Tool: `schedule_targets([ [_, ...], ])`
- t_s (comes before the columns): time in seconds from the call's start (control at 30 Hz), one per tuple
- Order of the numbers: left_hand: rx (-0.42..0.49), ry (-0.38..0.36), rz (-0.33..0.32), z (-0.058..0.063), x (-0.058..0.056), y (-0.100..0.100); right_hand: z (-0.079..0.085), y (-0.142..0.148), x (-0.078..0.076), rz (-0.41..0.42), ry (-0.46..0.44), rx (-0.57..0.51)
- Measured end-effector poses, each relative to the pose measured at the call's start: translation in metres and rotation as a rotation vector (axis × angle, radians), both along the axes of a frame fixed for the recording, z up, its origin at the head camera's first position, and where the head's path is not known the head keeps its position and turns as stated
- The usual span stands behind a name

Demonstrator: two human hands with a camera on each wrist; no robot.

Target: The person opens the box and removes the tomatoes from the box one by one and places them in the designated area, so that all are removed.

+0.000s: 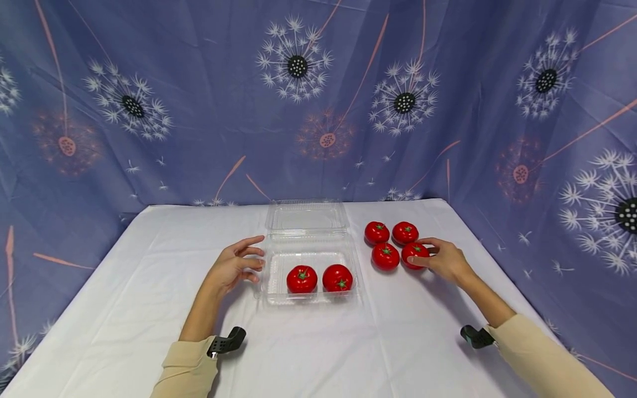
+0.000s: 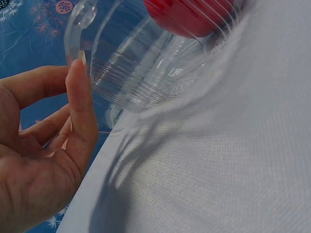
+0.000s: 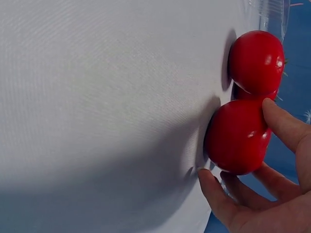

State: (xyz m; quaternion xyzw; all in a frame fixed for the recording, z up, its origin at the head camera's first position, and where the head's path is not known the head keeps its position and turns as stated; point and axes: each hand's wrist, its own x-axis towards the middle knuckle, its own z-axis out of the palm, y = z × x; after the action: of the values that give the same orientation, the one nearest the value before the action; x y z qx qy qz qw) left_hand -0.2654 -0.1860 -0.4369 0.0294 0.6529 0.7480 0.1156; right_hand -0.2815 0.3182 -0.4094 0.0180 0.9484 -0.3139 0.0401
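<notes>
On the right, a red tomato (image 1: 415, 255) with a green stem top sits in my right hand (image 1: 446, 261), thumb against its near side and fingers around the far side. In the right wrist view the same tomato (image 3: 238, 137) lies between thumb and fingers, low over the cloth. My left hand (image 1: 234, 267) is at the left side of a clear plastic clamshell box (image 1: 273, 276), fingers loosely bent, fingertips right at the rim. Two tomatoes, a left one (image 1: 302, 279) and a right one (image 1: 338, 277), lie in the box's near half.
Behind the box base stands its raised clear lid (image 1: 306, 217). Three more tomatoes, the nearest a red one (image 1: 385, 256), cluster beside the held tomato. A white cloth (image 1: 308, 354) covers the table, and a blue dandelion-print curtain (image 1: 209, 110) encloses the back and sides.
</notes>
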Motion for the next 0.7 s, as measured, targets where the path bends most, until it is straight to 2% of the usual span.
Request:
schedule_targets([
  [0.13,-0.008,-0.003,-0.001,0.000,0.000,0.000,0.005,0.000,0.000,0.021,0.017,0.011],
  [0.43,-0.024,0.000,0.008,0.001,0.000,0.000,0.027,-0.001,0.001,0.056,0.084,0.032],
  [0.7,-0.018,-0.005,0.006,0.001,0.000,0.000,0.047,-0.018,0.004,0.092,0.111,0.009],
])
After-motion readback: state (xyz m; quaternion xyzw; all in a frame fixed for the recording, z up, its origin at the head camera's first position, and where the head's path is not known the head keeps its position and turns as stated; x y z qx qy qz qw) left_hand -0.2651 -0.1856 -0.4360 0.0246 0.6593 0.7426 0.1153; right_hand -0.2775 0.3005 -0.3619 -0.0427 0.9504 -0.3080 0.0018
